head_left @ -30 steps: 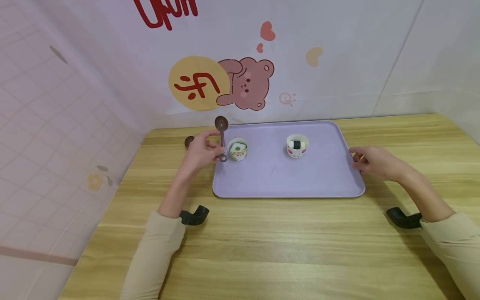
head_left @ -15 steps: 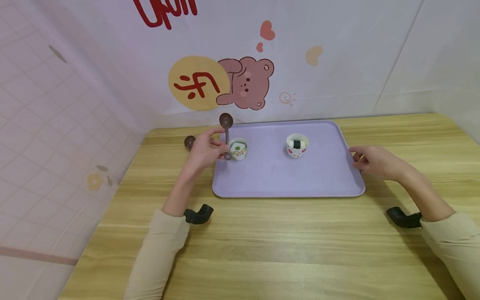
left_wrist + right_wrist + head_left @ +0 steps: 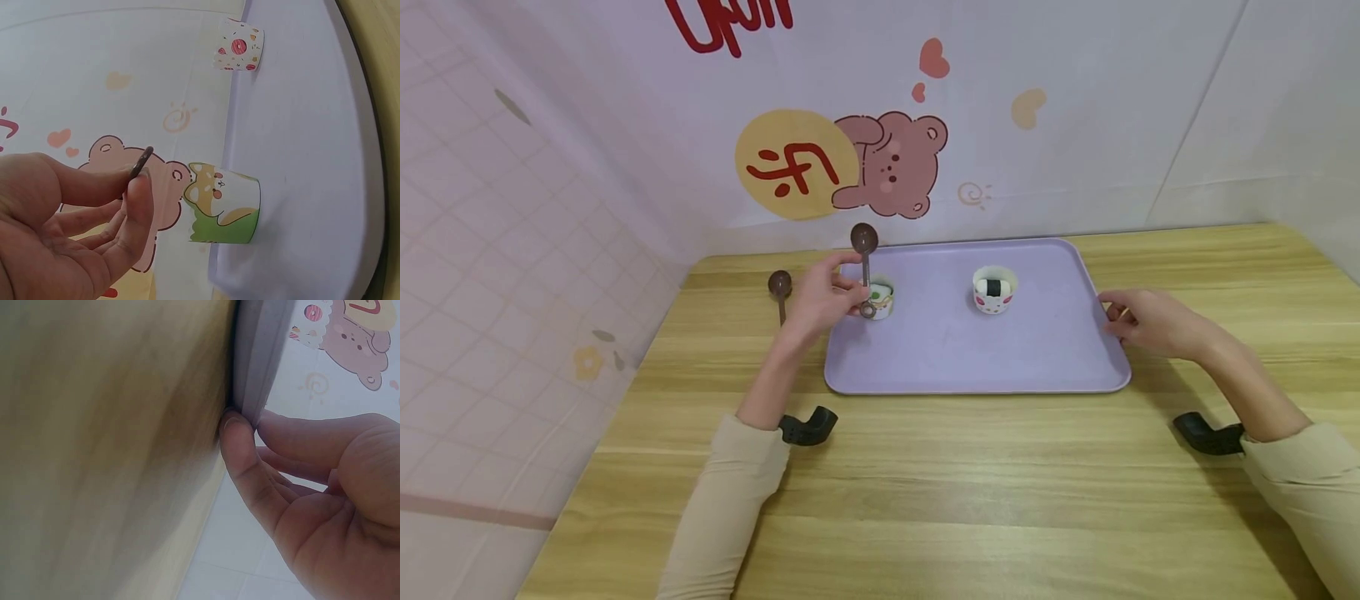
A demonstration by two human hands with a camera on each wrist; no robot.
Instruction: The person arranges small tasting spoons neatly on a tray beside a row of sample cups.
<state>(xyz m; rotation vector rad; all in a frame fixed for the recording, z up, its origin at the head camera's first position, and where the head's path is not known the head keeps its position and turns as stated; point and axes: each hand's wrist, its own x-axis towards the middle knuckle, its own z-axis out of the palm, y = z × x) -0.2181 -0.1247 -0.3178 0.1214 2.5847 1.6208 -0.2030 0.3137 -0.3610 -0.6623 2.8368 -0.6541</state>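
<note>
Brown spoon point(image 3: 864, 241) above wood-grain table point(image 3: 970, 483), bear-print wall point(image 3: 1075, 158) behind

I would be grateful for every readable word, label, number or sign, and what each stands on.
"乐", a red character turned sideways on the yellow printed circle on the white wall.
Red wall lettering above: cut off by the picture's edge, unreadable.
No readable text: brown round-bowled spoons, pale purple tray, dog-print paper cup, doughnut-print paper cup.
</note>
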